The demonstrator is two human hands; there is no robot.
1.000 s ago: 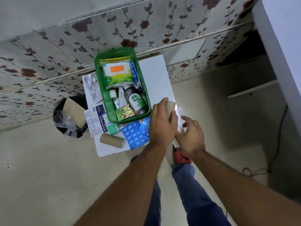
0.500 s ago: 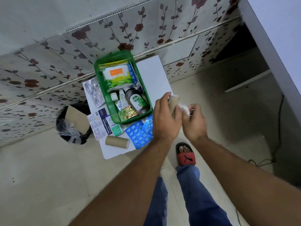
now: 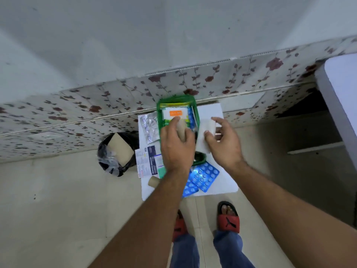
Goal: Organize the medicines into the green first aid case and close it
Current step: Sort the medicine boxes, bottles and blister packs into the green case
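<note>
Two hands over small white table [image 3: 228, 182]. Left hand [image 3: 176, 146] wraps beige roll [image 3: 181, 130], holding it above green first aid case [image 3: 160, 120]. Right hand [image 3: 225, 146] just right of it, fingers pinching loose white bandage strip [image 3: 204, 136] that runs from roll. Nearer than grip: blue blister packs [image 3: 202, 176], cardboard tube [image 3: 153, 181] partly under left forearm. Left of grip: medicine boxes [image 3: 147, 161], silver foil strips [image 3: 149, 126]. Beyond grip, inside case: packet with orange label [image 3: 174, 114]. Case lies open, against floral wall tiles [image 3: 77, 109].
</note>
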